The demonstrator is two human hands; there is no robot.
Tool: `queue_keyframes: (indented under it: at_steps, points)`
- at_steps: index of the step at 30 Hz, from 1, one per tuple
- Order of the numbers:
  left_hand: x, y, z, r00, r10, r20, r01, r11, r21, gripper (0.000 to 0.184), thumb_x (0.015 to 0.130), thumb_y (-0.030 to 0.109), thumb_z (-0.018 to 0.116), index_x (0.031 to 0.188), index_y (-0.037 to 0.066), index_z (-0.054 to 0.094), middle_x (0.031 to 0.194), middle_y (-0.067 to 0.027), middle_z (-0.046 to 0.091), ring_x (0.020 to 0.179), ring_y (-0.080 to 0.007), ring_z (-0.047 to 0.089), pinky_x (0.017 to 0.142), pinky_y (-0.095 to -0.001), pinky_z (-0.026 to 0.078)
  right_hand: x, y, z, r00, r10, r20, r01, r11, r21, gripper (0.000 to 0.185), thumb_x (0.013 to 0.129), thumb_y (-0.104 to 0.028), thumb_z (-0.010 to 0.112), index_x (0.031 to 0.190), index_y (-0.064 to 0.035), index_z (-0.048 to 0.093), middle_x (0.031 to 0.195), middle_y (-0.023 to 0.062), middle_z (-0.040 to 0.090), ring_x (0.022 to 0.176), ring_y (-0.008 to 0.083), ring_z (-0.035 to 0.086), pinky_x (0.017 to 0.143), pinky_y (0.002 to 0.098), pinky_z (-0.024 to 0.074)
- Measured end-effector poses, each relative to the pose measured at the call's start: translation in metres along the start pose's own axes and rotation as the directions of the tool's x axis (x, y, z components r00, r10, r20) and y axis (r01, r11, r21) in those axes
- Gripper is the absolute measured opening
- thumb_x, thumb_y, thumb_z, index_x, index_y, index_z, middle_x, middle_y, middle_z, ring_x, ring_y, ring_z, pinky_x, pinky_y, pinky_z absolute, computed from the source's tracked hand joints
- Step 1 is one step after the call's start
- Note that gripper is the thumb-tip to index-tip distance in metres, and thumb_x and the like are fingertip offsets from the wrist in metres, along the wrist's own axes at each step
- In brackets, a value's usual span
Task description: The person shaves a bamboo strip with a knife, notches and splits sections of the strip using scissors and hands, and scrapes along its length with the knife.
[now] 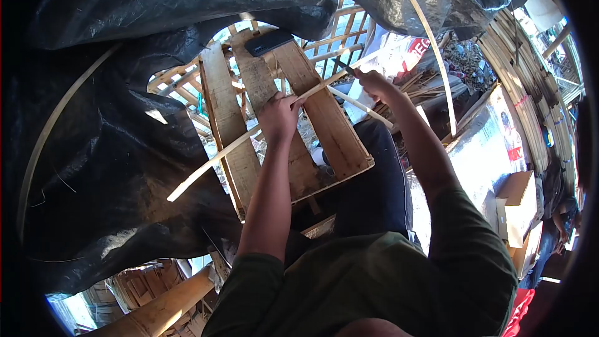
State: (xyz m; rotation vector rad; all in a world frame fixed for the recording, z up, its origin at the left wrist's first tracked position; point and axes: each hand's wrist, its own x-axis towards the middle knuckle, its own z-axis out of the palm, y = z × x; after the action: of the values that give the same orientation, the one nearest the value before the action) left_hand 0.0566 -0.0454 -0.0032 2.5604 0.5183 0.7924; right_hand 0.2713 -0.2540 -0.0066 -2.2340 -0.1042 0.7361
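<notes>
The pale strip (215,166) is lying slantwise above the slatted wooden stand (217,84), and its lower left end is reaching out past the edge of the stand. The left hand (279,117) is pinching this strip near its middle, with thumb and fingers closed on it. The right hand (374,85) is closing its fingers around the handle of a knife (344,67), and the dark blade is crossing the upper part of the strip; whether it is touching, I cannot tell. A dark flat object (268,42) is resting on the far end of the stand. Black plastic sheeting (106,143) is hanging at the left and at the top. At the right, long bundled strips (527,97) are lying beyond the right arm, and a cardboard box (516,203) is standing nearer.
</notes>
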Motion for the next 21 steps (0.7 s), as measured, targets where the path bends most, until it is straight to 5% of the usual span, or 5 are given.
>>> queue_keyframes:
  at_steps: [3, 9, 11, 14, 21]
  points:
    - [0.001, 0.0, 0.002, 0.999, 0.005, -0.041, -0.005, 1.0, 0.0, 0.018, 0.079, 0.034, 0.076, 0.081, 0.016, 0.076, 0.079, -0.0052, 0.065, 0.073, -0.0274, 0.066, 0.063, -0.0388, 0.051, 0.037, 0.01, -0.008, 0.955, 0.092, -0.283, -0.01, 0.96, 0.28, 0.055, 0.103, -0.048, 0.036, 0.098, 0.0017, 0.06, 0.065, 0.0095, 0.057, 0.046, 0.0222, 0.058, 0.041, 0.0335, 0.0497]
    - [0.003, 0.001, 0.001, 0.997, -0.064, 0.036, 0.061, 0.996, 0.061, 0.024, 0.078, 0.041, 0.077, 0.088, 0.02, 0.078, 0.079, -0.0033, 0.065, 0.074, -0.027, 0.067, 0.061, -0.0387, 0.051, 0.045, 0.029, 0.001, 0.99, -0.132, 0.045, 0.13, 0.991, 0.044, 0.036, 0.099, -0.033, 0.046, 0.087, -0.0018, 0.059, 0.06, 0.0076, 0.054, 0.04, 0.0173, 0.048, 0.035, 0.0343, 0.0378]
    - [0.006, 0.0, 0.003, 0.998, -0.051, 0.028, 0.049, 0.997, 0.065, 0.024, 0.078, 0.042, 0.077, 0.088, 0.02, 0.078, 0.079, -0.0031, 0.065, 0.073, -0.0267, 0.067, 0.061, -0.0385, 0.051, 0.031, 0.014, -0.015, 0.91, 0.108, -0.399, 0.076, 0.905, 0.419, 0.033, 0.1, -0.029, 0.043, 0.087, -0.002, 0.058, 0.058, 0.0053, 0.051, 0.039, 0.0161, 0.046, 0.035, 0.0346, 0.0365]
    - [0.005, 0.001, 0.003, 0.999, -0.035, 0.032, 0.032, 0.996, 0.085, 0.025, 0.078, 0.043, 0.076, 0.089, 0.02, 0.078, 0.079, -0.0029, 0.064, 0.072, -0.0264, 0.067, 0.061, -0.0383, 0.05, 0.031, 0.021, 0.037, 0.987, -0.155, 0.029, 0.157, 0.986, -0.059, 0.048, 0.101, -0.035, 0.041, 0.094, 0.0073, 0.061, 0.059, 0.0126, 0.054, 0.044, 0.0239, 0.056, 0.045, 0.0409, 0.0507]
    - [0.003, 0.0, 0.005, 0.999, -0.043, 0.029, 0.04, 0.995, 0.095, 0.026, 0.078, 0.044, 0.075, 0.089, 0.02, 0.078, 0.08, -0.0032, 0.064, 0.073, -0.0268, 0.066, 0.061, -0.0381, 0.05, -0.016, -0.013, 0.018, 0.926, -0.009, -0.378, 0.165, 0.91, 0.381, 0.038, 0.1, -0.033, 0.046, 0.093, 0.0016, 0.059, 0.063, 0.0064, 0.052, 0.048, 0.0188, 0.053, 0.043, 0.0339, 0.0462]
